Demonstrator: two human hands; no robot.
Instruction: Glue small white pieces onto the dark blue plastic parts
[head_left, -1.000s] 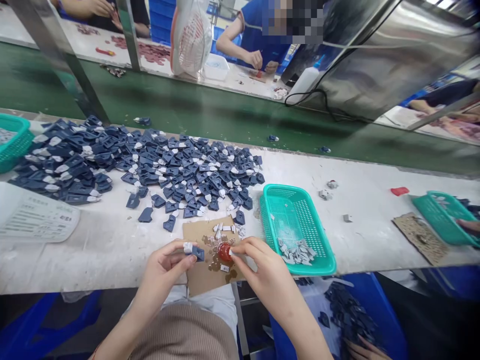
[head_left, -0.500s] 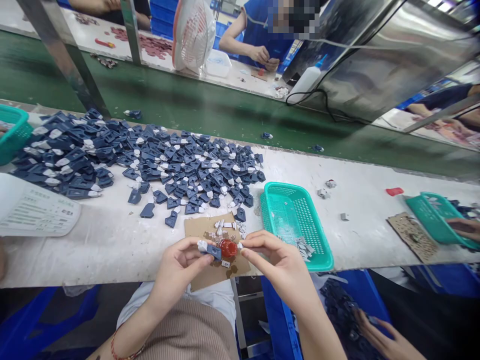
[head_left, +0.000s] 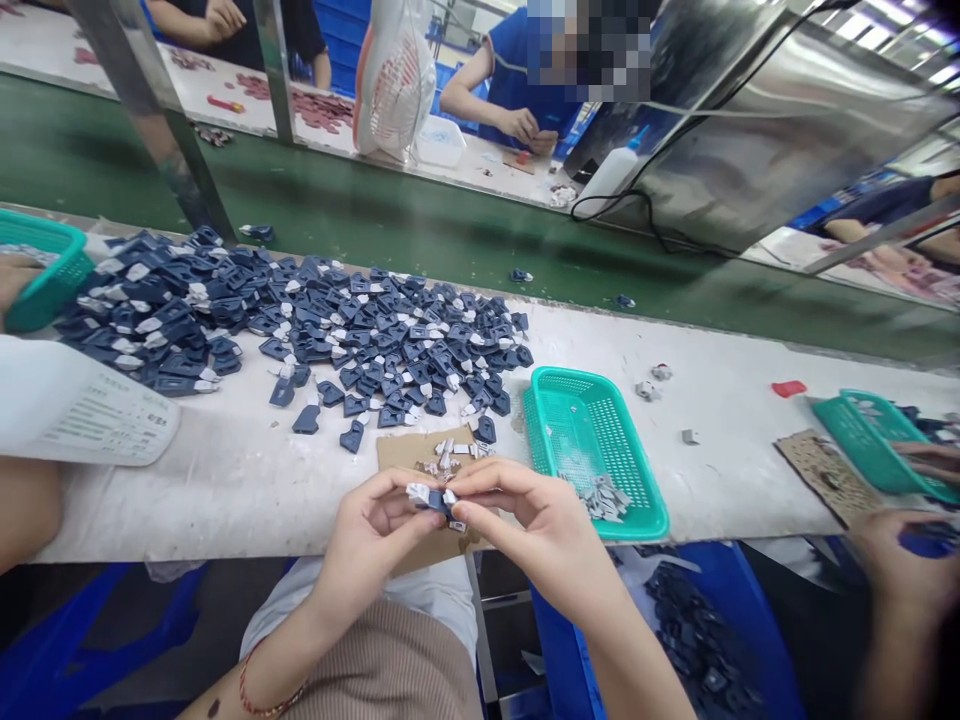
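Observation:
My left hand (head_left: pixel 369 530) is closed on a small dark blue plastic part (head_left: pixel 436 501) with a white tip at its left end. Pinched between the thumb and forefinger of my right hand (head_left: pixel 534 512) is a small white piece (head_left: pixel 450 497), which meets the right end of the blue part. Both hands are over a piece of cardboard (head_left: pixel 396 452), on which small light grey pieces (head_left: pixel 452 450) lie scattered. More of these lie in the green basket (head_left: pixel 534 420) to the right. A heap of similar blue parts with white tips (head_left: pixel 375 345) spreads behind the cardboard.
A white bottle (head_left: pixel 90 415) juts in at the left, near another green basket (head_left: pixel 75 265). Farther right are a red piece (head_left: pixel 789 388) and a third green basket (head_left: pixel 844 420) with a co-worker's hand. Blue crates (head_left: pixel 757 610) stand below the table edge. People work across the green belt (head_left: pixel 390 220).
My right hand has moved left, bringing the white piece to the blue part. The red round container between my hands is now hidden. At lower right, a co-worker's hand has moved up.

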